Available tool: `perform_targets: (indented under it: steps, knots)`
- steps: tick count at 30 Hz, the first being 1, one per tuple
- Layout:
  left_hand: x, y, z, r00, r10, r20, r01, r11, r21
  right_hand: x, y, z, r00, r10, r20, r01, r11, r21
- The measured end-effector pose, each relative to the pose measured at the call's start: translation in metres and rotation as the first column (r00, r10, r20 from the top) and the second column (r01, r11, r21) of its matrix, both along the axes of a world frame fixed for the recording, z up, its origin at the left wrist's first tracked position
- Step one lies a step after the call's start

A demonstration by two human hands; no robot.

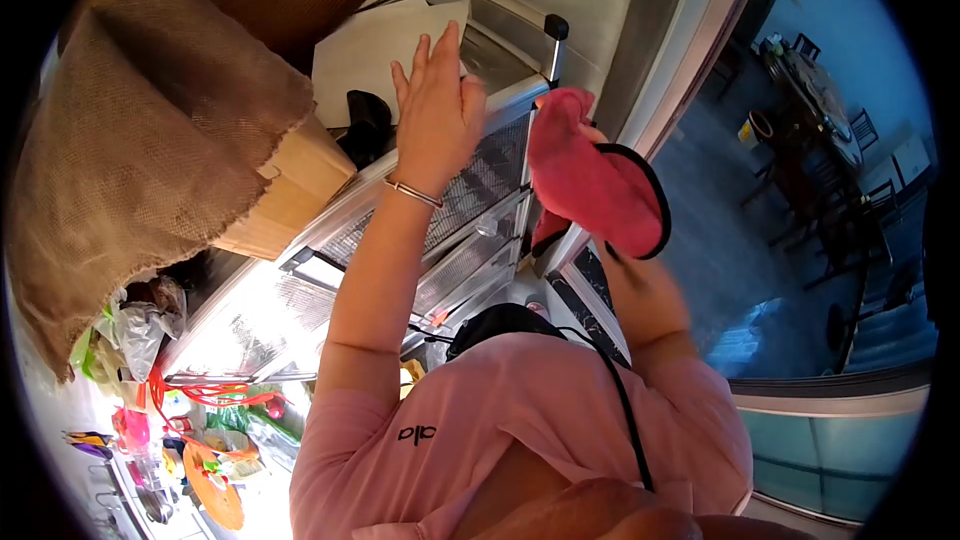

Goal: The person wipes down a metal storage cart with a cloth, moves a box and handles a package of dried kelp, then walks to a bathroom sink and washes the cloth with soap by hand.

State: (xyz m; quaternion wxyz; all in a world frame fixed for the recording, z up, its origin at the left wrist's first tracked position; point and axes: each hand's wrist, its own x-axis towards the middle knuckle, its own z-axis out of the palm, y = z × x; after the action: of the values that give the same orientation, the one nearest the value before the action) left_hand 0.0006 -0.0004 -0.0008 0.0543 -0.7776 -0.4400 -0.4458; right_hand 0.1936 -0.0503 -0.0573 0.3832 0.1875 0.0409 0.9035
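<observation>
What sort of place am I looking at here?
Probably somebody's home, perhaps a storage corner: a brown cloth drapes over a cardboard box, what looks like a pink slipper is in hand, and the adjoining room has a table with chairs.

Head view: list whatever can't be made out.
All in the head view:
Right hand: mostly hidden behind the red cloth.
Box: upper part covered by the sacking.
Far table: things on it too small and dim to name.
</observation>
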Motion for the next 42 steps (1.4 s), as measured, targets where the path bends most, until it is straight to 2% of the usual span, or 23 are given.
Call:
perform_targets:
  steps: [1, 4, 7, 9, 10, 12, 14, 16, 18, 20, 22, 23, 24, 26, 28, 30, 31, 33, 34, 36, 40, 41, 42]
  knots:
    - [0.001, -0.001, 0.0, 1.0, -0.004, -0.002, 0.004, 1.0, -0.002, -0.001, -0.002, -0.003, 0.982, -0.143, 0.12, 0.141, 0.99, 0.023]
    - [0.001, -0.005, 0.002, 1.0, -0.002, 0.021, 0.002, 1.0, 0.017, -0.005, -0.007, -0.006, 0.931, -0.295, 0.214, 0.283, 0.955, 0.086]
    - [-0.002, -0.011, 0.001, 0.998, -0.043, -0.038, 0.048, 0.99, 0.131, -0.007, -0.012, -0.008, 0.913, -0.331, 0.238, 0.311, 0.943, 0.118]
    - [-0.006, -0.019, -0.003, 0.954, -0.3, 0.024, 0.294, 0.945, 0.144, -0.007, -0.008, -0.011, 0.917, -0.317, 0.242, 0.298, 0.948, 0.112]
    - [-0.005, -0.03, -0.009, 0.957, -0.289, 0.02, 0.283, 0.948, 0.142, -0.007, -0.005, -0.012, 0.92, -0.311, 0.237, 0.293, 0.95, 0.111]
    - [0.002, -0.068, -0.022, 0.871, -0.309, 0.381, 0.399, 0.898, -0.185, -0.009, -0.001, -0.015, 0.94, -0.265, 0.216, 0.253, 0.964, 0.082]
    - [0.006, -0.086, -0.045, 0.872, -0.243, 0.425, 0.36, 0.907, -0.219, -0.013, -0.005, -0.017, 0.663, -0.571, 0.483, 0.318, 0.8, 0.509]
    - [0.01, -0.1, -0.057, 0.867, -0.166, 0.47, 0.313, 0.915, -0.254, -0.013, -0.001, -0.017, 0.714, -0.491, 0.499, 0.271, 0.851, 0.449]
    - [0.016, -0.112, -0.063, 0.801, -0.059, 0.596, 0.375, 0.825, -0.422, -0.016, -0.001, -0.016, 0.758, -0.401, 0.515, 0.214, 0.898, 0.384]
    - [0.017, -0.11, -0.083, 0.734, -0.008, 0.679, 0.384, 0.83, -0.405, -0.019, -0.008, -0.014, 0.833, -0.357, 0.423, 0.193, 0.903, 0.383]
    - [0.014, -0.113, -0.091, 0.576, 0.088, 0.812, 0.412, 0.828, -0.381, -0.016, -0.002, -0.025, 0.809, -0.351, 0.472, 0.155, 0.901, 0.405]
    - [0.015, -0.114, -0.096, 0.445, 0.055, 0.894, 0.442, 0.855, -0.273, -0.015, 0.001, -0.028, 0.775, -0.376, 0.508, 0.144, 0.887, 0.438]
    - [0.015, -0.117, -0.097, 0.438, 0.077, 0.896, 0.417, 0.865, -0.278, -0.013, 0.001, -0.031, 0.783, -0.348, 0.515, 0.115, 0.895, 0.431]
    - [0.012, -0.129, -0.097, 0.316, 0.121, 0.941, 0.379, 0.893, -0.242, -0.008, -0.001, -0.037, 0.782, -0.346, 0.518, 0.095, 0.888, 0.45]
    - [0.008, -0.141, -0.095, 0.322, 0.179, 0.93, 0.323, 0.902, -0.285, -0.004, -0.002, -0.043, 0.789, -0.267, 0.553, 0.023, 0.913, 0.408]
    - [0.007, -0.153, -0.09, 0.224, 0.207, 0.952, 0.361, 0.89, -0.278, -0.001, -0.009, -0.046, 0.674, -0.327, 0.663, -0.038, 0.88, 0.473]
    - [0.009, -0.16, -0.085, 0.175, 0.205, 0.963, 0.367, 0.894, -0.257, 0.0, -0.012, -0.045, 0.681, -0.307, 0.665, -0.064, 0.88, 0.472]
    - [0.008, -0.17, -0.086, 0.126, 0.212, 0.969, 0.337, 0.91, -0.243, 0.002, -0.016, -0.044, 0.509, -0.486, 0.71, -0.12, 0.777, 0.618]
    - [0.008, -0.173, -0.086, 0.086, 0.206, 0.975, 0.335, 0.915, -0.223, 0.006, -0.017, -0.053, 0.518, -0.482, 0.707, -0.136, 0.769, 0.624]
    - [0.013, -0.184, -0.079, 0.051, 0.244, 0.968, 0.249, 0.936, -0.249, 0.015, -0.006, -0.075, 0.11, -0.709, 0.697, -0.419, 0.603, 0.679]
    - [0.034, -0.197, -0.069, 0.065, 0.132, 0.989, 0.364, 0.92, -0.147, 0.015, -0.014, -0.084, 0.282, -0.726, 0.627, -0.376, 0.518, 0.768]
    - [0.038, -0.198, -0.068, 0.091, 0.108, 0.99, 0.389, 0.911, -0.135, 0.014, -0.019, -0.087, 0.533, -0.434, 0.726, -0.29, 0.713, 0.639]
    - [0.04, -0.199, -0.064, 0.099, 0.1, 0.99, 0.376, 0.917, -0.13, 0.011, -0.021, -0.086, 0.742, -0.096, 0.664, -0.279, 0.856, 0.435]
